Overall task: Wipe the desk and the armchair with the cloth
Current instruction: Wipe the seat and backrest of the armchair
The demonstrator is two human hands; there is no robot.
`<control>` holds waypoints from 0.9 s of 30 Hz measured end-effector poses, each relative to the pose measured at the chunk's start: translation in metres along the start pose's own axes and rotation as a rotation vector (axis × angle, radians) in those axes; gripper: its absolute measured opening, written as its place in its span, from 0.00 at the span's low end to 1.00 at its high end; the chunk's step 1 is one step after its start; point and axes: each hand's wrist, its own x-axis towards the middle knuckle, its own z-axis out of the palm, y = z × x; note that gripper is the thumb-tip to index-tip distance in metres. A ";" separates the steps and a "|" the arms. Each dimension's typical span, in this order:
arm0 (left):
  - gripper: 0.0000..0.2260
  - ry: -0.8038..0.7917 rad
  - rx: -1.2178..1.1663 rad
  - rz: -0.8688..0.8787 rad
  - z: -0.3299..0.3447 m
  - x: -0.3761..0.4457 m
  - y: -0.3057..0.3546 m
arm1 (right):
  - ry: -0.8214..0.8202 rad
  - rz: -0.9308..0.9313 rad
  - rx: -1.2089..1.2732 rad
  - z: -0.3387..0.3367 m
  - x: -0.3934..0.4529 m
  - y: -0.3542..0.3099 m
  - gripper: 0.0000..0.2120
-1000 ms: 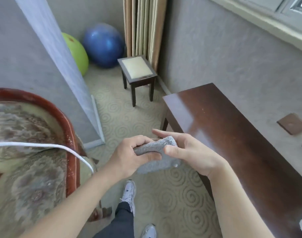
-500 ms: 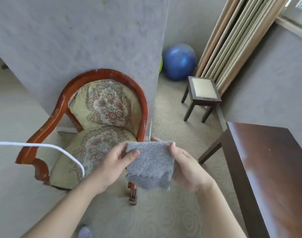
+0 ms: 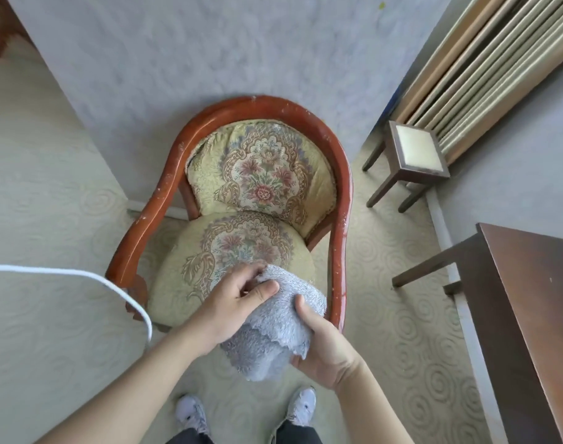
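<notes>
cloth point(image 3: 273, 328) now bunched, armchair point(image 3: 261, 174) centred

A room in a home: a flowery armchair point(image 3: 241, 200) on swirly carpet point(image 3: 386, 315), with a small stool point(image 3: 414, 152) and curtains point(image 3: 485, 65) beside it.

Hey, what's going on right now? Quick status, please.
Left hand and right hand both gripping the fluffy grey cloth. Held over the floral-cushioned wooden armchair. White cord hangs left; nothing blocking.
</notes>
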 end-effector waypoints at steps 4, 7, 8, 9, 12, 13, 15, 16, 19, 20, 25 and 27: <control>0.12 -0.024 0.046 -0.133 -0.018 0.021 -0.041 | 0.127 -0.027 0.037 -0.019 0.027 0.014 0.24; 0.07 -0.034 0.091 -0.277 -0.028 0.047 -0.082 | 0.261 -0.093 0.090 -0.051 0.046 0.021 0.24; 0.07 -0.037 0.128 -0.316 -0.031 0.056 -0.094 | 0.313 -0.116 0.132 -0.065 0.054 0.022 0.25; 0.08 -0.041 0.166 -0.350 -0.035 0.064 -0.106 | 0.357 -0.138 0.165 -0.079 0.063 0.023 0.25; 0.09 -0.021 0.274 -0.421 -0.048 0.093 -0.149 | 0.614 -0.145 0.145 -0.128 0.102 0.026 0.33; 0.10 -0.001 0.313 -0.429 -0.054 0.107 -0.165 | 0.729 -0.118 0.108 -0.147 0.119 0.027 0.35; 0.11 0.035 0.402 -0.426 -0.065 0.140 -0.203 | 0.940 -0.061 -0.057 -0.182 0.160 0.029 0.38; 0.12 0.047 0.451 -0.426 -0.071 0.156 -0.224 | 1.048 -0.036 -0.142 -0.200 0.180 0.031 0.39; 0.16 0.080 0.676 -0.418 -0.080 0.193 -0.286 | 1.285 -0.099 -0.278 -0.247 0.232 0.030 0.33; 0.19 0.109 0.755 -0.373 -0.083 0.204 -0.305 | 1.334 -0.151 -0.310 -0.260 0.245 0.030 0.33; 0.48 0.271 1.012 -0.279 -0.113 0.248 -0.381 | 1.512 -0.415 -0.482 -0.305 0.283 0.026 0.33; 0.54 0.261 1.132 -0.276 -0.122 0.258 -0.408 | 1.559 -0.557 -0.551 -0.310 0.296 0.022 0.28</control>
